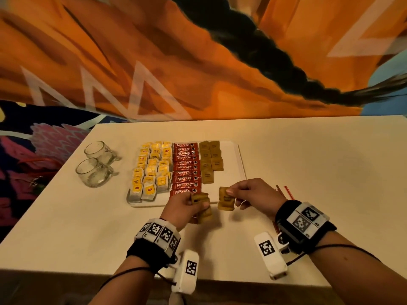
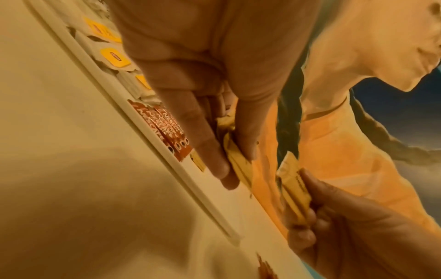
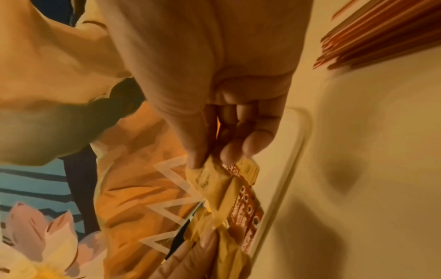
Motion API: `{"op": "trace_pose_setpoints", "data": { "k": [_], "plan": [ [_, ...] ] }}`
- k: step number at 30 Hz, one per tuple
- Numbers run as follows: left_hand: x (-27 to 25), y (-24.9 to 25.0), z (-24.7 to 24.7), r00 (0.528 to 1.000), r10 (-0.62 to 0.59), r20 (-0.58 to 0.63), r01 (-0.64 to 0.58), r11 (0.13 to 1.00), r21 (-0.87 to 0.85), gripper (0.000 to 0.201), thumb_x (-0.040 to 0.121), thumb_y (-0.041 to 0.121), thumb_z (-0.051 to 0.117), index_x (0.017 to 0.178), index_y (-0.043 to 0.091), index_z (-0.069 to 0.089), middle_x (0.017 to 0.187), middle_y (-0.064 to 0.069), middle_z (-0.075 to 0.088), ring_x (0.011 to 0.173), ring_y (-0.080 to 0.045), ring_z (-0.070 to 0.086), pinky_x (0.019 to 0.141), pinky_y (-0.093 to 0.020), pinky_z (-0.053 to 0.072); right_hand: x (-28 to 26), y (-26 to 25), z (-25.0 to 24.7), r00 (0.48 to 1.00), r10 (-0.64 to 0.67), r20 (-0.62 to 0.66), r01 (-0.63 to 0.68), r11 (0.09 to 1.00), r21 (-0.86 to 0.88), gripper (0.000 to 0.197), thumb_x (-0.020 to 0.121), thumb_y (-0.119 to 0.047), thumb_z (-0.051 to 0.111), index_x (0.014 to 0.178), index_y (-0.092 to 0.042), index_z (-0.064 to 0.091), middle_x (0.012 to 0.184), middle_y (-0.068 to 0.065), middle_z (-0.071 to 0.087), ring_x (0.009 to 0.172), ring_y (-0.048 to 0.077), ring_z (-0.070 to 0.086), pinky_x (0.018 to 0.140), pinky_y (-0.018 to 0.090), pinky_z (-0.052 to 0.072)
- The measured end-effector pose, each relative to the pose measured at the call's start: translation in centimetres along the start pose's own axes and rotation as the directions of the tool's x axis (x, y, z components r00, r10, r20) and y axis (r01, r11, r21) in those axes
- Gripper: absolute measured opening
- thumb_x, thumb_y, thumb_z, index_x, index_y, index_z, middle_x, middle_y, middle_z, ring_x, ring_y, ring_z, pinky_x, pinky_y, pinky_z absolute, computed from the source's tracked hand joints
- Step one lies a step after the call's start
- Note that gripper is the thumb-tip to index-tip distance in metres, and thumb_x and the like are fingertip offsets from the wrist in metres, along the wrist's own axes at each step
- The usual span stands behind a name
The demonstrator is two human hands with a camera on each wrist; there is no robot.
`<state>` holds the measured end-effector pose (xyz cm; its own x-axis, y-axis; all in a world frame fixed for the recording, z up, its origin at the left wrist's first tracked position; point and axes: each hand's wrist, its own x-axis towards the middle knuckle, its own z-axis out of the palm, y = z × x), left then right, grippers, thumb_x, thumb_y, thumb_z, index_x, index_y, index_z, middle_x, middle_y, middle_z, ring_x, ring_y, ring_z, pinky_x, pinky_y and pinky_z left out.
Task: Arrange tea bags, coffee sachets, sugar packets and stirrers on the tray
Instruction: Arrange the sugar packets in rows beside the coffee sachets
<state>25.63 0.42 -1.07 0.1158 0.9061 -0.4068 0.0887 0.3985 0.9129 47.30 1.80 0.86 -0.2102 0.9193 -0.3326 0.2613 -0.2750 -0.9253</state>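
A white tray [image 1: 241, 159] holds yellow tea bags [image 1: 152, 170] on the left, red coffee sachets [image 1: 186, 170] in the middle and brown sugar packets [image 1: 209, 159] on the right. My left hand [image 1: 187, 204] grips a small stack of brown sugar packets [image 1: 201, 205] over the tray's near edge. My right hand [image 1: 248, 194] pinches one brown sugar packet [image 1: 225, 199] between thumb and fingers, just right of the stack. Both packets show in the left wrist view, the stack [image 2: 236, 160] and the single packet [image 2: 293, 190]. Red stirrers [image 1: 286, 191] lie on the table behind my right wrist.
Two glass mugs [image 1: 97, 164] stand on the white table [image 1: 308, 150] left of the tray. An orange patterned cloth [image 1: 154, 62] and a dark braid [image 1: 275, 58] hang beyond the table's far edge. The stirrers [image 3: 381, 35] form a bundle in the right wrist view.
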Motion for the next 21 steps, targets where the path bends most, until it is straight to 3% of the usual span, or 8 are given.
{"op": "trace_pose_setpoints", "data": {
  "k": [4, 7, 10, 13, 21],
  "plan": [
    [0.8, 0.6, -1.1, 0.996, -0.049, 0.077, 0.056, 0.994, -0.089, 0.018, 0.080, 0.005, 0.071, 0.098, 0.010, 0.069, 0.081, -0.006, 0.072, 0.069, -0.019, 0.070, 0.055, -0.027, 0.054, 1.3, -1.0, 1.4, 0.999, -0.028, 0.026, 0.028, 0.999, -0.032, 0.016, 0.089, -0.022, 0.066, 0.097, -0.010, 0.074, 0.076, 0.000, 0.068, 0.065, 0.008, 0.058, 0.061, 0.021, 0.051],
    [1.8, 1.0, -2.0, 0.994, -0.053, 0.090, 0.060, 0.995, -0.074, 0.020, 0.079, 0.009, 0.073, 0.099, 0.009, 0.070, 0.084, -0.008, 0.073, 0.069, -0.019, 0.070, 0.053, -0.025, 0.053, 2.4, -1.5, 2.4, 0.999, -0.030, 0.015, 0.031, 0.998, -0.047, 0.018, 0.089, -0.021, 0.066, 0.100, -0.008, 0.073, 0.078, 0.003, 0.066, 0.064, 0.008, 0.057, 0.061, 0.021, 0.051],
    [2.7, 1.7, -2.8, 0.993, -0.049, 0.107, 0.055, 0.997, -0.048, 0.015, 0.080, 0.005, 0.071, 0.094, 0.010, 0.071, 0.076, -0.005, 0.073, 0.060, -0.014, 0.069, 0.050, -0.022, 0.054, 3.6, -2.2, 3.2, 0.999, -0.028, 0.027, 0.029, 0.999, -0.041, 0.015, 0.090, -0.022, 0.065, 0.096, -0.011, 0.072, 0.077, 0.002, 0.065, 0.066, 0.009, 0.057, 0.061, 0.020, 0.051],
    [4.0, 2.3, -3.8, 0.989, -0.048, 0.139, 0.053, 0.998, -0.032, 0.019, 0.081, 0.007, 0.070, 0.101, 0.008, 0.071, 0.079, -0.005, 0.074, 0.066, -0.016, 0.070, 0.051, -0.023, 0.054, 5.0, -2.6, 3.6, 0.999, -0.024, 0.024, 0.025, 0.999, -0.022, 0.013, 0.090, -0.021, 0.065, 0.095, -0.011, 0.071, 0.076, 0.000, 0.065, 0.066, 0.009, 0.057, 0.061, 0.020, 0.051],
    [6.9, 2.6, -4.6, 0.991, -0.043, 0.123, 0.058, 0.991, -0.119, 0.016, 0.084, 0.004, 0.068, 0.100, 0.006, 0.070, 0.082, -0.005, 0.075, 0.068, -0.015, 0.072, 0.052, -0.024, 0.056, 7.7, -1.3, 4.4, 0.994, 0.079, -0.076, -0.058, 0.968, 0.246, 0.018, 0.081, -0.016, 0.075, 0.095, -0.005, 0.070, 0.078, 0.004, 0.067, 0.063, 0.012, 0.060, 0.060, 0.025, 0.052]
  ]
}}
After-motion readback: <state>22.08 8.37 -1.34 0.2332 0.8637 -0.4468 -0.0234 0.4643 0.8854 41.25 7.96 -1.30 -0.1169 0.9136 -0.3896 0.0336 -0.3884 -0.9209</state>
